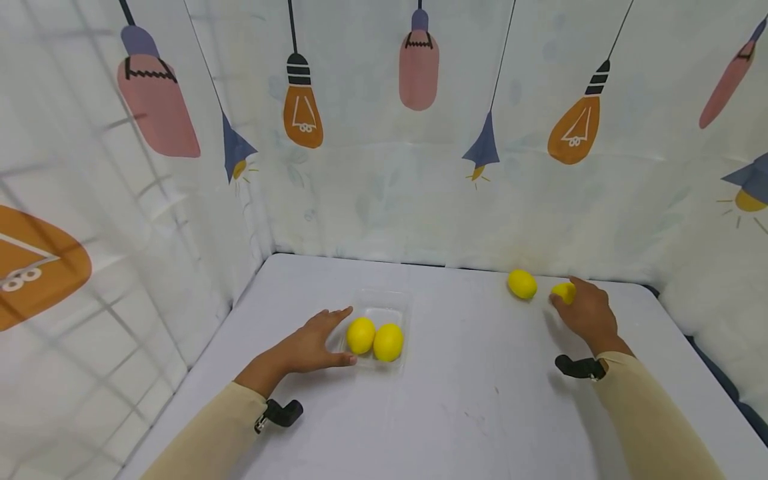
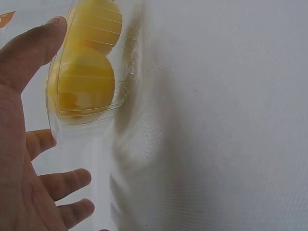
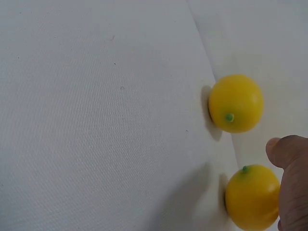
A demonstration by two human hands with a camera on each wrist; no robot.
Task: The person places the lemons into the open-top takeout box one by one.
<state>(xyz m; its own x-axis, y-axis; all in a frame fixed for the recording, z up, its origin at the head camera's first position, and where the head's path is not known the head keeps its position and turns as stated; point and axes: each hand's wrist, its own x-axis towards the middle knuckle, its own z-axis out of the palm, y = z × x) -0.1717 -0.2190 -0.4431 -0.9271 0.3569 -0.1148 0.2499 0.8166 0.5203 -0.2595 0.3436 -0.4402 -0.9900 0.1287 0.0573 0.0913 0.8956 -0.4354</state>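
Observation:
A clear plastic box (image 1: pixel 384 300) stands on the table left of centre, with two yellow lemons (image 1: pixel 388 343) side by side in it. At its left side is my left hand (image 1: pixel 309 347), thumb and fingers spread. In the left wrist view the thumb (image 2: pixel 45 41) lies along the box's upper edge, while the other fingers stretch out below. Far back on the right, my right hand (image 1: pixel 591 317) holds a lemon (image 1: pixel 564 291) between thumb and fingers, close over the table. Another lemon (image 3: pixel 236 103), with a green stem nub, lies just left of it.
The white table (image 1: pixel 468 400) ends at the back against a pale curtain (image 1: pixel 372 187) printed with lamps and bulbs. Both right-hand lemons are near that back edge. A second curtain side (image 1: pixel 120 267) runs along the table's left edge.

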